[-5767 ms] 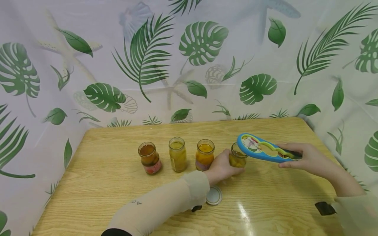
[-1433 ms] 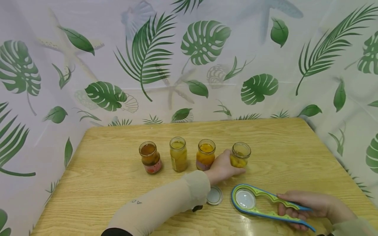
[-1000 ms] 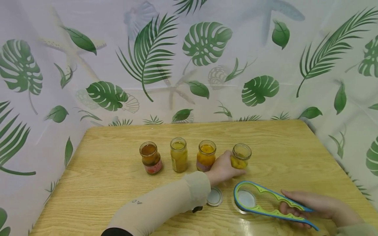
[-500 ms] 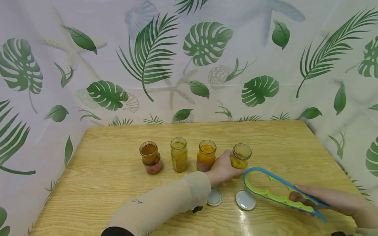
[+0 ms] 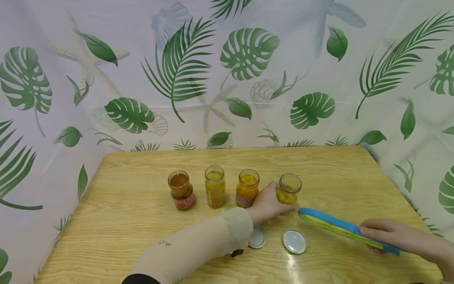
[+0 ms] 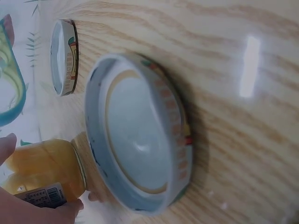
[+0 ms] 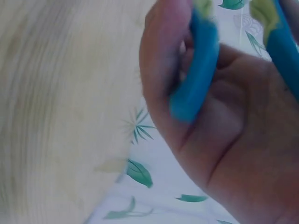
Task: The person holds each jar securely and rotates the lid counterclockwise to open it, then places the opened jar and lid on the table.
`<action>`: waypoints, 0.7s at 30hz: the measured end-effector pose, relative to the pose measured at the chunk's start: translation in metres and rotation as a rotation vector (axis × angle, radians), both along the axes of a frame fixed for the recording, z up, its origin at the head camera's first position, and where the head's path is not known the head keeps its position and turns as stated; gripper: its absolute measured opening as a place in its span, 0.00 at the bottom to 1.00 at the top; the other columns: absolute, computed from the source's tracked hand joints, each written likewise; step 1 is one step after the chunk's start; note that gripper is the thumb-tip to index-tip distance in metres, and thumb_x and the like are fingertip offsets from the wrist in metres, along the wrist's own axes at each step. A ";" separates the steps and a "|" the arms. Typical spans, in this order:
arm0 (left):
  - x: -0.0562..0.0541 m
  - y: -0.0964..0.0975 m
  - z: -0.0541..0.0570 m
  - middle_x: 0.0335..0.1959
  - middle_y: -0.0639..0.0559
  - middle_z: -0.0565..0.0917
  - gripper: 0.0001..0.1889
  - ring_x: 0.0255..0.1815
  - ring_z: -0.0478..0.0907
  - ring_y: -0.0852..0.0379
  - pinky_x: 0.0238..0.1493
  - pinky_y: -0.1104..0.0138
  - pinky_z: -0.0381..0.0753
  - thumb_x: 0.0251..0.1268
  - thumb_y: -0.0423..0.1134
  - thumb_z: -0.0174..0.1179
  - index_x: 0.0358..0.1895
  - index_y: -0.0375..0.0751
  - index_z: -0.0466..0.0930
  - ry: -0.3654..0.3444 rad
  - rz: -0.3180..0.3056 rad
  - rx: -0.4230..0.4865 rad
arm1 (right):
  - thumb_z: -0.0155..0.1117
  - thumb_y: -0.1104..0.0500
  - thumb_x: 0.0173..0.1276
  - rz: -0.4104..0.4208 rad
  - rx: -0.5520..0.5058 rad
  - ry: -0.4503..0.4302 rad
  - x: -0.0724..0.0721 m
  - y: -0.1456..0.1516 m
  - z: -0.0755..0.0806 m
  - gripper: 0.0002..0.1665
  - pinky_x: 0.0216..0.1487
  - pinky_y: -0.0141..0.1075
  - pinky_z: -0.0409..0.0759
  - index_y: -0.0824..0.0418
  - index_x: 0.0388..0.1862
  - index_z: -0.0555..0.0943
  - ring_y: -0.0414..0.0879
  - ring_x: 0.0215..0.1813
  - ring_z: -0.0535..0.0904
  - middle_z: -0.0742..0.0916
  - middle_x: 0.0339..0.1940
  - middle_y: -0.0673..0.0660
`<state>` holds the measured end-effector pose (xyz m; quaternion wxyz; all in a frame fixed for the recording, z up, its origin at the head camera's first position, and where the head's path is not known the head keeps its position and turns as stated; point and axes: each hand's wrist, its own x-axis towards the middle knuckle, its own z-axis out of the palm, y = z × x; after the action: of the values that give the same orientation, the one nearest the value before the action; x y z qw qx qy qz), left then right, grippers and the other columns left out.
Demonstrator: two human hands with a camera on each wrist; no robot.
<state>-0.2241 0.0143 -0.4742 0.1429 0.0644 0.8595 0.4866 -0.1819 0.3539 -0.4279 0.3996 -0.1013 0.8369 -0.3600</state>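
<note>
My left hand (image 5: pixel 267 203) grips the rightmost open glass jar (image 5: pixel 289 188), which stands upright on the table with yellow pieces in it. In the left wrist view, fingers lie round a jar with a barcode label (image 6: pixel 49 195). My right hand (image 5: pixel 393 234) holds a blue and green jar opener (image 5: pixel 333 225) by its handles, seen edge-on, its looped end pointing toward the held jar. In the right wrist view the blue handle end (image 7: pixel 196 70) crosses the palm. A metal lid (image 5: pixel 294 241) lies inside up in front of that jar; another lid (image 5: pixel 257 237) lies beside my left sleeve.
Three more open jars stand in a row to the left: one brown with a pink label (image 5: pixel 181 191), a taller yellow one (image 5: pixel 214 187) and an orange one (image 5: pixel 247 188). A leaf-patterned sheet (image 5: pixel 198 79) hangs behind the wooden table (image 5: pixel 124 205) and along its sides.
The right hand brought the jar opener down from the rightmost jar; a lid now lies on the table. The opener then lifted off it, moved right and turned edge-on. The left hand stayed put.
</note>
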 end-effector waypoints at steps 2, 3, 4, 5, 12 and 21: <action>0.001 0.000 0.000 0.51 0.49 0.86 0.30 0.47 0.84 0.58 0.51 0.69 0.85 0.59 0.43 0.81 0.60 0.42 0.74 0.004 0.010 0.003 | 0.44 0.51 0.90 0.008 -0.060 0.038 0.001 0.001 -0.001 0.27 0.35 0.40 0.80 0.78 0.56 0.75 0.48 0.35 0.79 0.81 0.33 0.59; 0.001 0.000 0.000 0.51 0.49 0.86 0.30 0.48 0.84 0.58 0.52 0.69 0.85 0.59 0.43 0.81 0.60 0.42 0.74 0.004 0.014 0.009 | 0.45 0.54 0.90 0.011 -0.082 0.063 0.001 0.001 -0.001 0.24 0.30 0.37 0.77 0.76 0.53 0.76 0.42 0.30 0.73 0.79 0.31 0.52; 0.001 0.000 0.000 0.52 0.49 0.86 0.31 0.49 0.84 0.57 0.52 0.68 0.85 0.59 0.43 0.81 0.61 0.42 0.74 0.004 0.019 0.014 | 0.46 0.54 0.89 0.004 -0.061 0.103 0.001 0.000 0.000 0.23 0.30 0.37 0.80 0.75 0.54 0.77 0.40 0.30 0.74 0.79 0.31 0.52; 0.002 -0.001 0.000 0.53 0.49 0.86 0.31 0.50 0.84 0.57 0.53 0.68 0.85 0.59 0.43 0.81 0.61 0.42 0.74 0.003 0.025 0.018 | 0.48 0.53 0.89 -0.007 -0.015 0.146 0.002 -0.001 0.001 0.24 0.31 0.37 0.82 0.75 0.56 0.77 0.39 0.31 0.75 0.80 0.32 0.53; 0.003 0.000 -0.002 0.55 0.49 0.85 0.33 0.53 0.84 0.56 0.58 0.66 0.85 0.58 0.43 0.81 0.63 0.42 0.74 -0.004 0.055 0.030 | 0.58 0.45 0.84 -0.045 0.243 0.409 0.005 -0.014 0.006 0.27 0.33 0.34 0.84 0.70 0.58 0.80 0.33 0.33 0.76 0.86 0.42 0.53; 0.007 0.000 0.001 0.60 0.46 0.85 0.35 0.59 0.84 0.53 0.62 0.63 0.85 0.63 0.45 0.78 0.69 0.41 0.72 -0.005 0.040 -0.013 | 0.68 0.36 0.74 -0.089 0.432 0.567 0.002 -0.019 0.006 0.37 0.35 0.35 0.77 0.70 0.54 0.82 0.40 0.39 0.78 0.89 0.44 0.54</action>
<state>-0.2174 0.0144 -0.4729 0.1356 0.0453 0.8633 0.4841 -0.1797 0.3354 -0.4215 0.1478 -0.0738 0.9749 -0.1495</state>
